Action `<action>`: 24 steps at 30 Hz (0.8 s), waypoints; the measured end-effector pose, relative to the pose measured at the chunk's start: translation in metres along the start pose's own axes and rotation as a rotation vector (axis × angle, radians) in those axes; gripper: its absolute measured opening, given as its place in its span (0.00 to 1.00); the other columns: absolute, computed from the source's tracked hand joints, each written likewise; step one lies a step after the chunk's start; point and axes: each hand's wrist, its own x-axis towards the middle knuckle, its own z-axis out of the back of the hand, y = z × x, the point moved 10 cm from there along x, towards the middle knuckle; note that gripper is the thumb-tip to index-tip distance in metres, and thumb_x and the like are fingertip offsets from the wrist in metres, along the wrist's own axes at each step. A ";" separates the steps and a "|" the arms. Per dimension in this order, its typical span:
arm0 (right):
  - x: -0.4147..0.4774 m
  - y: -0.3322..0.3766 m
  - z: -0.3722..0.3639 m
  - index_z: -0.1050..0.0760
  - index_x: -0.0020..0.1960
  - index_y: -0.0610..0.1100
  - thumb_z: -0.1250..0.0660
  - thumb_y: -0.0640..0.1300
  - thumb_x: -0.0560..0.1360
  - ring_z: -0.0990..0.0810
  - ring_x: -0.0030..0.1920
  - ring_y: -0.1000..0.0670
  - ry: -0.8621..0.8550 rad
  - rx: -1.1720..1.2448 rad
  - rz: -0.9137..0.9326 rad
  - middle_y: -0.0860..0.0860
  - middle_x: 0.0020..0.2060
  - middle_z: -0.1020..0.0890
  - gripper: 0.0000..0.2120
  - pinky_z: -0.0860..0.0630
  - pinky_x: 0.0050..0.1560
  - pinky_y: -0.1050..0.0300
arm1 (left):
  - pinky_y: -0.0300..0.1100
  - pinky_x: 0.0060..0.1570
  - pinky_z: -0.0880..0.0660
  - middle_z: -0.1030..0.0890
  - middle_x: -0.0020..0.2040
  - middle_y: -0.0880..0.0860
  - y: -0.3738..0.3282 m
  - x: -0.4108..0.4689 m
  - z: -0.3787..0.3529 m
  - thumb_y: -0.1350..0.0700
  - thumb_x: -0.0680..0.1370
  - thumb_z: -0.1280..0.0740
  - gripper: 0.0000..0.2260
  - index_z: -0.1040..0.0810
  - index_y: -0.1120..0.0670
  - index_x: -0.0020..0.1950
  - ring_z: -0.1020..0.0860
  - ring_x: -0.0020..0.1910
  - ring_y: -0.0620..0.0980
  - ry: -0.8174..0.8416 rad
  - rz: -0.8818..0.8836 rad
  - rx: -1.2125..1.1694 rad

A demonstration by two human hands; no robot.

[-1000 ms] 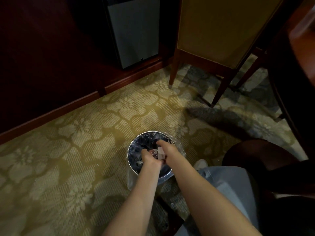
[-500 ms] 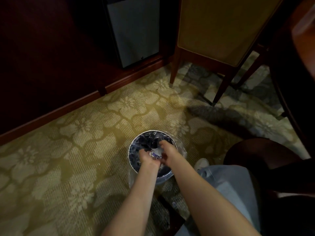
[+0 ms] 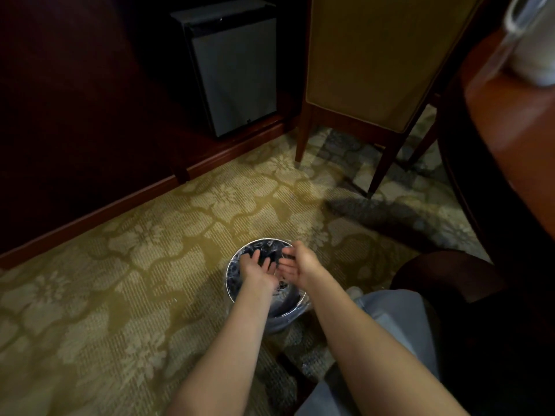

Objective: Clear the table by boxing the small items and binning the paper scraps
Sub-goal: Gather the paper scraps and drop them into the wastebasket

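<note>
A seated person holds both hands over a small round bin (image 3: 229, 276) on a patterned gold carpet (image 3: 120, 265). The left hand (image 3: 258, 267) is spread with fingers straight and pointing down into the bin's mouth, gripping nothing. The right hand (image 3: 295, 262), just beside it, is loosely open with the palm turned toward the left hand, and it too holds nothing. The bin has a clear plastic liner (image 3: 280, 321) folded over its rim. Its inside is dark and glossy, and whether paper scraps lie in it cannot be made out. A pale blue trouser leg (image 3: 399, 319) sits just right of the bin. Farther off stand a wooden chair (image 3: 375, 70) and a grey mini fridge (image 3: 231, 76). The edge of a wooden table (image 3: 510, 121) shows at far right, bearing a blurred white object (image 3: 537, 55).
</note>
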 end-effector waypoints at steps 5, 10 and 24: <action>-0.036 0.038 0.000 0.31 0.66 0.38 0.53 0.50 0.82 0.27 0.64 0.42 0.043 0.007 0.120 0.39 0.63 0.26 0.22 0.32 0.63 0.52 | 0.47 0.71 0.42 0.33 0.72 0.56 -0.023 -0.033 -0.027 0.51 0.83 0.54 0.20 0.34 0.53 0.72 0.36 0.72 0.53 0.099 -0.122 -0.004; -0.075 0.075 0.001 0.27 0.58 0.38 0.52 0.50 0.82 0.26 0.58 0.44 0.095 0.073 0.236 0.40 0.59 0.25 0.20 0.32 0.63 0.52 | 0.47 0.70 0.40 0.29 0.70 0.54 -0.031 -0.072 -0.058 0.52 0.83 0.54 0.20 0.31 0.53 0.70 0.33 0.70 0.53 0.200 -0.163 0.020; -0.213 0.182 0.057 0.29 0.66 0.38 0.49 0.45 0.80 0.26 0.64 0.42 0.066 0.272 0.616 0.40 0.64 0.25 0.19 0.29 0.58 0.53 | 0.46 0.68 0.38 0.26 0.68 0.52 -0.032 -0.211 -0.155 0.58 0.80 0.51 0.19 0.28 0.52 0.67 0.32 0.70 0.52 0.552 -0.272 0.066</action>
